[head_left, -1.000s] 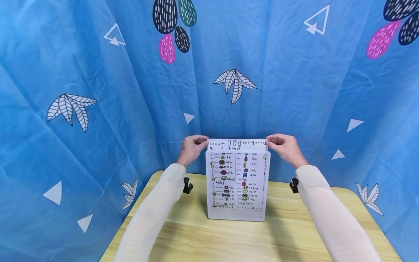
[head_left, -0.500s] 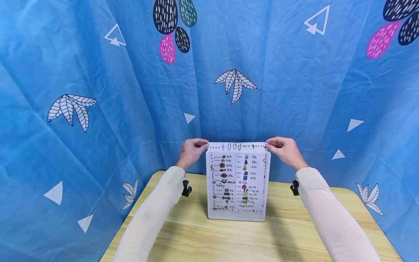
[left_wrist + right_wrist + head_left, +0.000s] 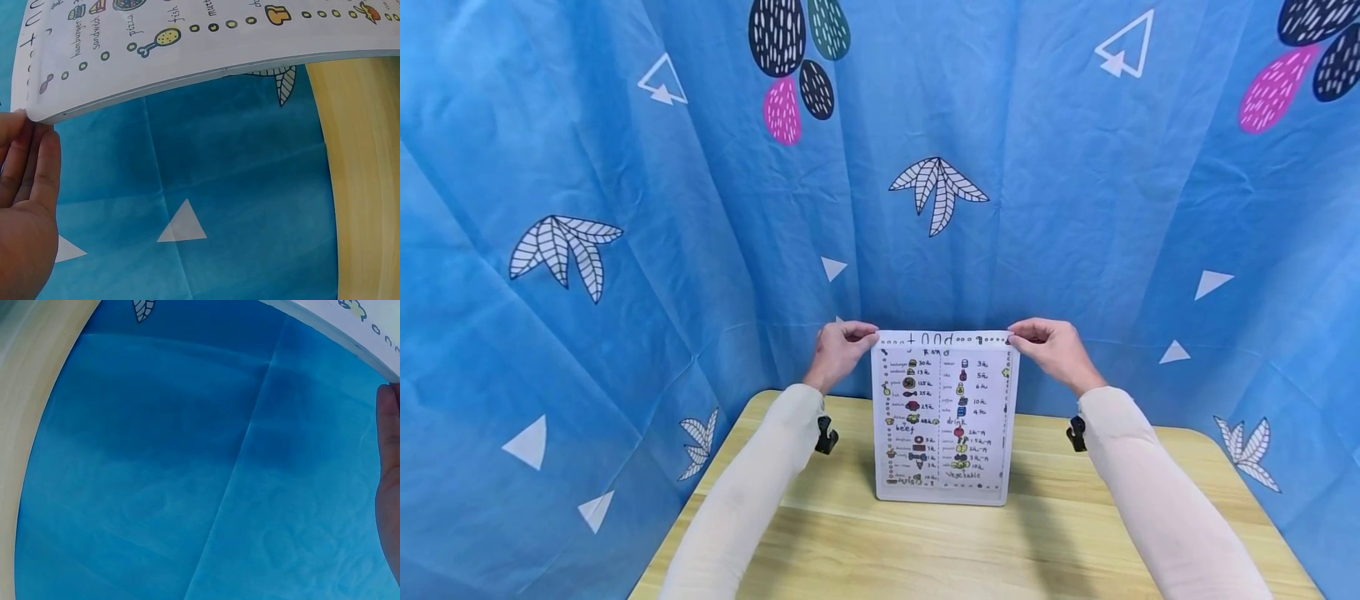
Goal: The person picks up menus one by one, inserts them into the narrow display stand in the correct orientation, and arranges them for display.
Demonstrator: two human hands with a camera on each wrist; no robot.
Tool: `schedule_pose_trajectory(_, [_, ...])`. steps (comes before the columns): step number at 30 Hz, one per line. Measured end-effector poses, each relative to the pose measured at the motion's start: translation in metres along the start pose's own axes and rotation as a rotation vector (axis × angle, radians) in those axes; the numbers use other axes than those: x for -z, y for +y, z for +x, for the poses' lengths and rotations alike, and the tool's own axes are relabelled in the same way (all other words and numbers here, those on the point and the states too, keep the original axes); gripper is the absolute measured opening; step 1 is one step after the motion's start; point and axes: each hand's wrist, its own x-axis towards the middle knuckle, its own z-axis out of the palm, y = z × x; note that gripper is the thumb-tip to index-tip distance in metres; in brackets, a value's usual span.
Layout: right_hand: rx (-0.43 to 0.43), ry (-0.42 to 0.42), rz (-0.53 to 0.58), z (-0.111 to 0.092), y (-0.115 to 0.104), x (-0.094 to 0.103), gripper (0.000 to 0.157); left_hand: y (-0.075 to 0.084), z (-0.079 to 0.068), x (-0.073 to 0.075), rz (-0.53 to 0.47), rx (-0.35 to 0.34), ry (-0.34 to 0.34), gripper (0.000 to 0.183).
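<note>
A handwritten paper menu [image 3: 940, 417] with small coloured food drawings sits mostly inside a white-edged upright sign holder [image 3: 940, 496]. Only a narrow strip at the sheet's top, with the "food" heading, rises above the holder's upper edge. My left hand [image 3: 837, 354] pinches the paper's top left corner between thumb and fingers. At the opposite top corner, my right hand [image 3: 1057, 352] pinches it the same way. In the left wrist view, the left fingers [image 3: 47, 162] are close to the holder's corner. Just part of the right hand [image 3: 389, 469] shows in the right wrist view.
The holder stands on a light wooden table [image 3: 940, 550] with rounded far corners. A blue patterned curtain [image 3: 1037, 208] hangs behind and along the sides. Each wrist carries a small black clip-like device, the left device [image 3: 827, 435] and the right device [image 3: 1077, 433].
The paper menu has slid down inside the holder, so less of it sticks out on top. Both hands have lowered slightly with it, while the holder has stayed in place.
</note>
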Motion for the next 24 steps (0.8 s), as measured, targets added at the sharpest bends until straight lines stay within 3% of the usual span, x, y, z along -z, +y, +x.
schedule_pose_trajectory(15, [-0.016, -0.015, -0.019, -0.004, 0.005, -0.004, 0.032, -0.008, -0.005, -0.002, -0.004, 0.02, -0.004, 0.016])
schedule_pose_trajectory(24, [-0.006, -0.008, -0.011, -0.007, 0.01, -0.008, 0.033, -0.013, -0.007, -0.005, 0.001, -0.008, 0.004, 0.017])
